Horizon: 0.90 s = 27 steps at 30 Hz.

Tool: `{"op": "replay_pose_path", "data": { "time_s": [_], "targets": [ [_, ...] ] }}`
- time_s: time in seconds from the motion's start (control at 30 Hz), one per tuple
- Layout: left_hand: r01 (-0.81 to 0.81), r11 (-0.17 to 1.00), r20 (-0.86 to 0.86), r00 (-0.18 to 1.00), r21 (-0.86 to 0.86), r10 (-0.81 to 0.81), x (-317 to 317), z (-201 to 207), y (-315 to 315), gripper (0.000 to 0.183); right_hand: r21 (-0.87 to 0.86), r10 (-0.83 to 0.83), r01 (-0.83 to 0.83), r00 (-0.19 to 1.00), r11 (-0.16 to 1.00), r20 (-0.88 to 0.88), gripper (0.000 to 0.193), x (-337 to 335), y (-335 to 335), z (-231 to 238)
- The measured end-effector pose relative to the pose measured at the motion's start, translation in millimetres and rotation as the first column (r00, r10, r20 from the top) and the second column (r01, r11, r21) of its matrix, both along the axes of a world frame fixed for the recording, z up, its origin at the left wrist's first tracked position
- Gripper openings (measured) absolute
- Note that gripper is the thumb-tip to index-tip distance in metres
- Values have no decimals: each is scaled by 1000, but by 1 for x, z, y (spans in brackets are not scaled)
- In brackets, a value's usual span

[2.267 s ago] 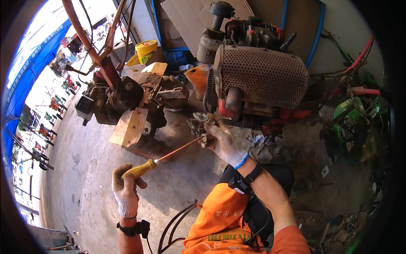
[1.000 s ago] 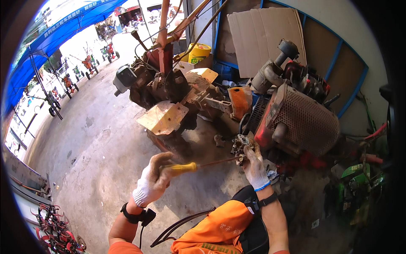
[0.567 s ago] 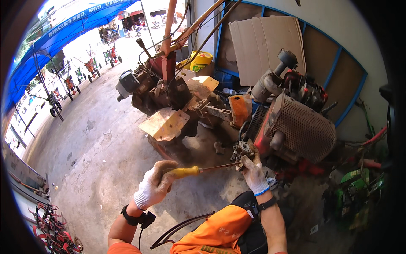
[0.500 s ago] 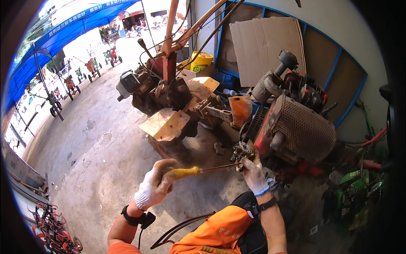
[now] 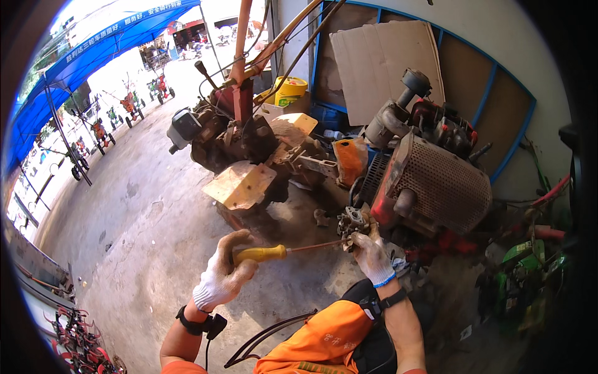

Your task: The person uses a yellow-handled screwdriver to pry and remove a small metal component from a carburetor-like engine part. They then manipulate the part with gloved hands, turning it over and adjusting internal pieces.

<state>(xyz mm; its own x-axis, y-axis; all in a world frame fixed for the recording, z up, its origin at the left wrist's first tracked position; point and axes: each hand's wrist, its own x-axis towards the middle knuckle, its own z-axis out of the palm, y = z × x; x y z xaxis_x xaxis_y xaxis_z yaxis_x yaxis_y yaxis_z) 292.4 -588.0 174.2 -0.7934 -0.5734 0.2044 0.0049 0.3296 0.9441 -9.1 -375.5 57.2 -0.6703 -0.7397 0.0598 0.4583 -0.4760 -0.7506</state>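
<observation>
My left hand point(image 5: 223, 274), in a white knitted glove with soiled fingertips, has a loose hold on a screwdriver point(image 5: 261, 253) by its yellow handle, between thumb and fingers. The shaft runs to the right, and its tip meets a small grimy metal part point(image 5: 353, 220), which looks like a carburetor. Gripping that part is my right hand point(image 5: 371, 254), also gloved, its fingers wrapped around the right side and underside. The exact spot under the tip is too small to make out.
Close beyond my right hand stands an engine with a perforated metal guard point(image 5: 445, 181). A rusty tiller-like machine point(image 5: 243, 143) with yellow plates is ahead. Cardboard point(image 5: 389, 71) leans on the wall. Green machinery point(image 5: 523, 268) lies at right, red metal parts point(image 5: 81, 340) at lower left.
My left hand's fingers have loosened and spread around the screwdriver handle, showing its butt end. The tip stays at the metal part. The whole view has shifted slightly.
</observation>
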Motion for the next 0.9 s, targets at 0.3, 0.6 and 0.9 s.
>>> {"op": "replay_pose_path", "data": {
  "time_s": [0.3,0.6,0.9],
  "targets": [
    [-43,970,252,967,239,-20,7,12,-6,58,-43,69,-67,996,997,62,85,-1,3,4],
    [11,998,-57,998,63,-7,-1,3,4,49,-42,67,-64,995,997,72,86,0,6,8],
    [24,995,-157,987,-99,-40,-6,3,10,50,41,-26,26,1000,999,-18,80,1,10,7]
  ]
}}
